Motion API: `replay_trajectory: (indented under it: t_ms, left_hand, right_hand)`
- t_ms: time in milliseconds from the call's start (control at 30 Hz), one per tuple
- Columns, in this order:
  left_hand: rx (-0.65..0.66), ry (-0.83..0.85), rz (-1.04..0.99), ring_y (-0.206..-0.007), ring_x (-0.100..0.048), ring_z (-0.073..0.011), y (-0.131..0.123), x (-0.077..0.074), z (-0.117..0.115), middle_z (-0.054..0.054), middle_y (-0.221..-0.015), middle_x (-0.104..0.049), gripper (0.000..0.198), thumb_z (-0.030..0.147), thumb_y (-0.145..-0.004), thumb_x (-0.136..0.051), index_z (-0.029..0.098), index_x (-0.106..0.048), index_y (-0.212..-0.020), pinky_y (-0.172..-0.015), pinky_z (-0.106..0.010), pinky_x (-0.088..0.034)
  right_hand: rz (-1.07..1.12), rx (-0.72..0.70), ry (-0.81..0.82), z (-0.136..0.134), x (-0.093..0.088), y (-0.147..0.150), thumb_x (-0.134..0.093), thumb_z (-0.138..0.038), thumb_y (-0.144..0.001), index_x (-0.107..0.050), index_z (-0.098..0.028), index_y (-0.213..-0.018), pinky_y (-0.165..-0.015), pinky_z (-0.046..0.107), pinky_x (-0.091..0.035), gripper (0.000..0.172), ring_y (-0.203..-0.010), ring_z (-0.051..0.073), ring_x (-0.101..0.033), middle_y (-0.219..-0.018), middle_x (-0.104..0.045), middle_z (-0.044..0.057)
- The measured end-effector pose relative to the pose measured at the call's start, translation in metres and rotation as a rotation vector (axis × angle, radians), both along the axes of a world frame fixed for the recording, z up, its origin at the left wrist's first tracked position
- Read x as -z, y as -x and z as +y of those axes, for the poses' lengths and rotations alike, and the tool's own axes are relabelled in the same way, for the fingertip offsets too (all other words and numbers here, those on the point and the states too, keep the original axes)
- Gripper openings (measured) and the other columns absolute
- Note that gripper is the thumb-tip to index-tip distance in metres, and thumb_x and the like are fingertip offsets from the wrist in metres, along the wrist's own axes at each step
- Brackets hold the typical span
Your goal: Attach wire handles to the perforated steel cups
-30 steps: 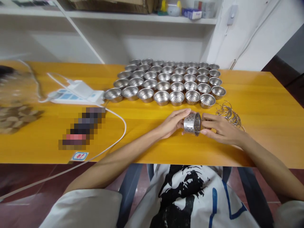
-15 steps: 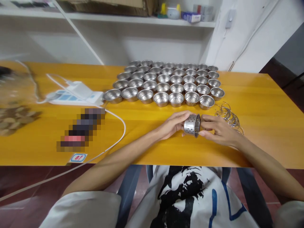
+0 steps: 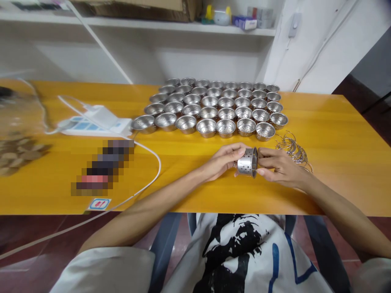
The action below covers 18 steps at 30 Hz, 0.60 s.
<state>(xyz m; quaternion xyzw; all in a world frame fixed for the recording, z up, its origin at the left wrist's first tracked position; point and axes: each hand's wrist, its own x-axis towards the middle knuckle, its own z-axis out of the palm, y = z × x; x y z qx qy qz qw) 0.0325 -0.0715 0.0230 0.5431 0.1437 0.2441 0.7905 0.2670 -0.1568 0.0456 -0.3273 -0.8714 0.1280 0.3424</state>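
Note:
Both hands hold one small perforated steel strainer cup [image 3: 247,161] on its side, just above the yellow table [image 3: 189,179]. My left hand [image 3: 222,160] grips its closed end with curled fingers. My right hand [image 3: 279,167] pinches the rim at its open end. Behind them stand several rows of the same steel cups [image 3: 214,108], open side up. A heap of thin wire rings [image 3: 291,146] lies just right of my right hand.
A white power strip [image 3: 94,122] with a plugged adapter lies at the left, its white cable [image 3: 152,162] curving off the front edge. A blurred-out object [image 3: 102,167] lies near it. Brown pieces [image 3: 15,152] sit at far left. White shelves stand behind the table.
Both hands keep the cup in place with only slight finger shifts. The view has drifted a little.

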Motion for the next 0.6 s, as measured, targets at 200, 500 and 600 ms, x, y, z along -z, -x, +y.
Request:
replay_trajectory:
  t_ms: [200,500,600]
  left_hand:
    - [0.007,-0.010,-0.004,-0.066,-0.062,-0.0131,-0.0008,0.0010,-0.0001,-0.004,-0.087,-0.067,0.059,0.068,-0.090,-0.086,0.015,-0.074,-0.111,-0.049,-0.022,-0.048]
    - [-0.004,-0.036,0.019,-0.063,-0.063,-0.0124,-0.0008,0.0000,-0.0014,-0.003,-0.083,-0.066,0.060,0.072,-0.089,-0.086,0.015,-0.069,-0.101,-0.048,-0.021,-0.050]
    - [-0.004,-0.042,0.016,-0.063,-0.061,-0.0114,-0.0009,0.0000,-0.0009,-0.002,-0.083,-0.066,0.060,0.071,-0.090,-0.086,0.015,-0.070,-0.105,-0.047,-0.020,-0.049]
  right_hand:
    - [-0.025,0.011,0.030,-0.0003,-0.0010,-0.0010,-0.049,-0.050,-0.121,-0.069,-0.017,-0.079,-0.064,0.028,-0.036,0.057,-0.068,0.012,-0.048,-0.083,-0.055,0.001]
    - [-0.033,0.008,0.062,-0.0004,0.0016,-0.0012,-0.051,-0.051,-0.120,-0.073,-0.017,-0.080,-0.066,0.028,-0.037,0.057,-0.069,0.012,-0.051,-0.084,-0.057,0.002]
    - [-0.018,0.000,0.058,0.0000,0.0027,-0.0011,-0.051,-0.051,-0.120,-0.074,-0.017,-0.081,-0.066,0.029,-0.038,0.056,-0.069,0.012,-0.052,-0.085,-0.058,0.002]
